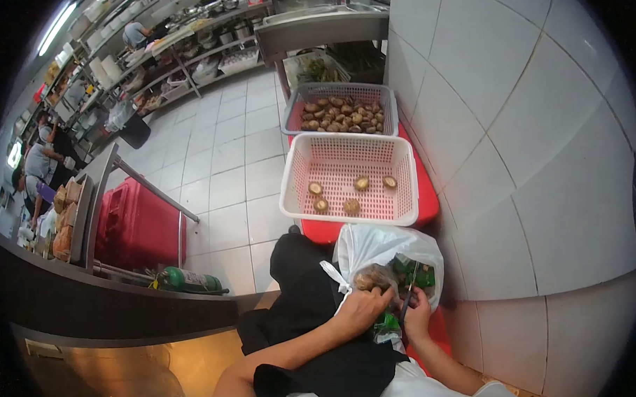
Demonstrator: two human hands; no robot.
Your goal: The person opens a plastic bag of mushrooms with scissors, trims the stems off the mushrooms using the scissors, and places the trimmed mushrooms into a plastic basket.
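Grey basket (pixel 393 108): just beyond white basket (pixel 348 162), mushrooms heaped, walls keep pile in.
White basket: five loose mushrooms (pixel 361 184), spread flat.
Left hand (pixel 364 312): near side of white basket, clamped on brown piece (pixel 372 278), likely mushroom, probably steadying it.
Bag (pixel 375 240): on lap, mouth open under hands, likely for scraps.
Right hand (pixel 418 315): closed round knife (pixel 405 306), blade pointing away; near left, apart.

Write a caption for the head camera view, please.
Left hand holding a brownish item, right hand a dark-handled tool, before a white basket of five mushrooms.
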